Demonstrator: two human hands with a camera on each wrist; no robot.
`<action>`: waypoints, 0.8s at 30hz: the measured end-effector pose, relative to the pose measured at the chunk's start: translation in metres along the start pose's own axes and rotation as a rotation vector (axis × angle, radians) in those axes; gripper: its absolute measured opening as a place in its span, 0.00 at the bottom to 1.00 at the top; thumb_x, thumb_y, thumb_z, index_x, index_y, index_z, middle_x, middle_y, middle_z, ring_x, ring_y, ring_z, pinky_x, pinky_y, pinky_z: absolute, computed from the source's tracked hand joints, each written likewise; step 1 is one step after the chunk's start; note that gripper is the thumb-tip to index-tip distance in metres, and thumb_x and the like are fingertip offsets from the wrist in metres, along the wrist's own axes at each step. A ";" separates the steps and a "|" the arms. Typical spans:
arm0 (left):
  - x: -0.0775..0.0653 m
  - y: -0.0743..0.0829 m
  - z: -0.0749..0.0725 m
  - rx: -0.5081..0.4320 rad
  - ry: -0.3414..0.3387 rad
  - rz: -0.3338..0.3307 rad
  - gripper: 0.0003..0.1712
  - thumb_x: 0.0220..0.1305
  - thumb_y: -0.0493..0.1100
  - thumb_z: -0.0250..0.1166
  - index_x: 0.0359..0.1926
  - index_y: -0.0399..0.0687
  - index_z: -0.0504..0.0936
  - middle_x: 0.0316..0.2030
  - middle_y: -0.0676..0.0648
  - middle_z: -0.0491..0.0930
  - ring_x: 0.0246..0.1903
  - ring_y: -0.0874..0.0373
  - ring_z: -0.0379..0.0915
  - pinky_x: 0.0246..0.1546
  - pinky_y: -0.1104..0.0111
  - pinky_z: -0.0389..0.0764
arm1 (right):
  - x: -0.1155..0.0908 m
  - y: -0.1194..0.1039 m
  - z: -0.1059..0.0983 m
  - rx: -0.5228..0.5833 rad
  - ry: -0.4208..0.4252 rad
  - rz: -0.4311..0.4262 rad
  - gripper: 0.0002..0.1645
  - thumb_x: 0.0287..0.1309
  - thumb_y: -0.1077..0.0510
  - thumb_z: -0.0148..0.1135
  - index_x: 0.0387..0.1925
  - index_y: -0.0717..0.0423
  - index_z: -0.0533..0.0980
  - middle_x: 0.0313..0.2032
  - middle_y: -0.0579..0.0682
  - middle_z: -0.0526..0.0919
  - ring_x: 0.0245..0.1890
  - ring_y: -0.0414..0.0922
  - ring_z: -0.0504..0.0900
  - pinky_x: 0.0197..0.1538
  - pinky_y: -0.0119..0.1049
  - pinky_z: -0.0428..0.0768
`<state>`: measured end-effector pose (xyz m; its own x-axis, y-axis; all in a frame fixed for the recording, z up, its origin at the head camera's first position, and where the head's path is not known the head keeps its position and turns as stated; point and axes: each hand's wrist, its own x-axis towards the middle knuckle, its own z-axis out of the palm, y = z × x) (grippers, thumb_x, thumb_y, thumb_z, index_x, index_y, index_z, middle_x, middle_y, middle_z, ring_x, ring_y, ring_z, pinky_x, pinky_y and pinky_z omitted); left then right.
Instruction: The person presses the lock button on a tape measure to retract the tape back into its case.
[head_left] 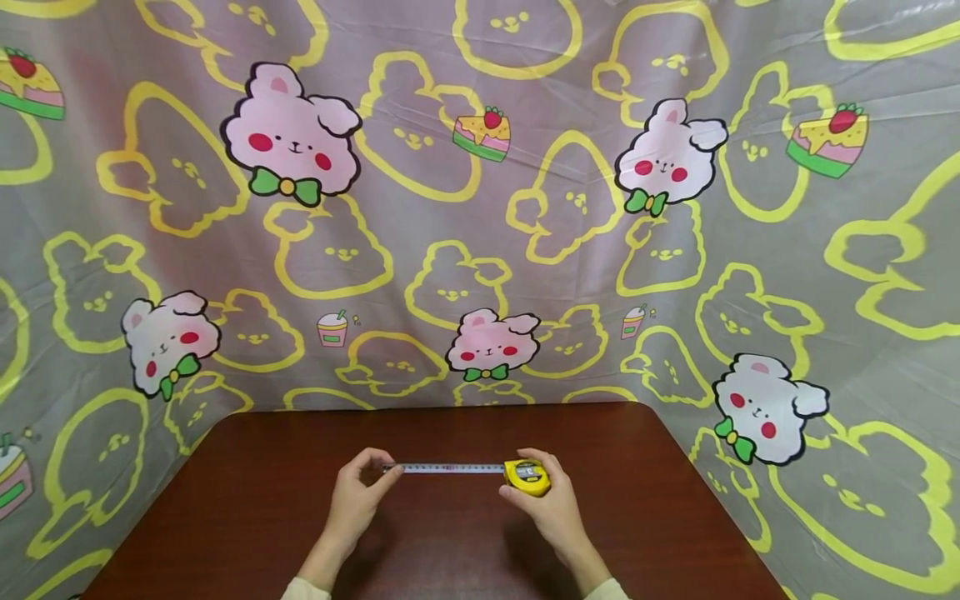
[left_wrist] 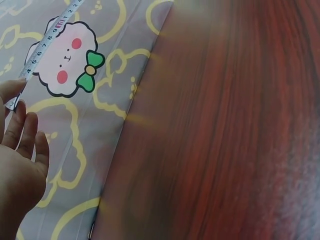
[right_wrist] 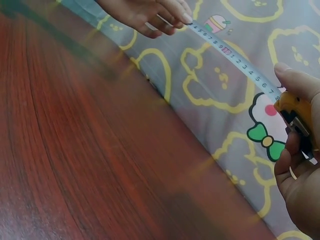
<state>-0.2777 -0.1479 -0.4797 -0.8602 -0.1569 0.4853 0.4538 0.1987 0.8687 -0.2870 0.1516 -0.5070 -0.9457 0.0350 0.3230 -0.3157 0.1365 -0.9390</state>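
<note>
A yellow tape measure (head_left: pixel 528 477) sits in my right hand (head_left: pixel 553 500), which grips its case with the thumb at the near side. Its white blade (head_left: pixel 450 468) is drawn out to the left, level and held above the table. At the far end my left hand (head_left: pixel 358 492) pinches the blade's tip between thumb and finger. Up close in the left wrist view, printed numbers show along the blade (left_wrist: pixel 44 49) beyond the left hand (left_wrist: pixel 22 165). In the right wrist view, the blade (right_wrist: pixel 235 59) leaves the case (right_wrist: pixel 295 112), whose belt clip faces the camera.
Beneath both hands lies a dark red-brown wooden table (head_left: pixel 442 550) with rounded far corners. A grey curtain (head_left: pixel 420 250) printed with yellow outlines and white rabbit heads hangs behind it and along both sides.
</note>
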 end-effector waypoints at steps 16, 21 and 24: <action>-0.004 0.000 0.016 -0.065 -0.019 0.000 0.07 0.61 0.26 0.72 0.36 0.33 0.81 0.31 0.41 0.80 0.33 0.57 0.75 0.35 0.70 0.75 | -0.013 -0.040 0.014 0.003 0.054 -0.024 0.30 0.44 0.68 0.83 0.51 0.56 0.81 0.48 0.55 0.78 0.47 0.51 0.77 0.46 0.32 0.79; -0.003 -0.018 0.021 -0.054 -0.008 -0.024 0.07 0.60 0.27 0.72 0.35 0.37 0.81 0.32 0.43 0.81 0.34 0.57 0.75 0.36 0.71 0.75 | -0.015 -0.043 0.017 -0.004 0.050 -0.026 0.29 0.44 0.67 0.84 0.50 0.56 0.82 0.48 0.55 0.78 0.47 0.51 0.77 0.46 0.32 0.79; -0.002 -0.030 0.024 -0.060 -0.025 -0.029 0.08 0.61 0.29 0.74 0.36 0.41 0.82 0.32 0.45 0.81 0.34 0.57 0.74 0.37 0.70 0.75 | -0.015 -0.040 0.019 -0.017 0.038 -0.022 0.29 0.45 0.65 0.84 0.50 0.56 0.81 0.48 0.55 0.77 0.46 0.51 0.77 0.46 0.32 0.79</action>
<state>-0.2953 -0.1299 -0.5089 -0.8782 -0.1378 0.4580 0.4413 0.1361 0.8870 -0.2618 0.1264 -0.4763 -0.9349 0.0689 0.3481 -0.3348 0.1541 -0.9296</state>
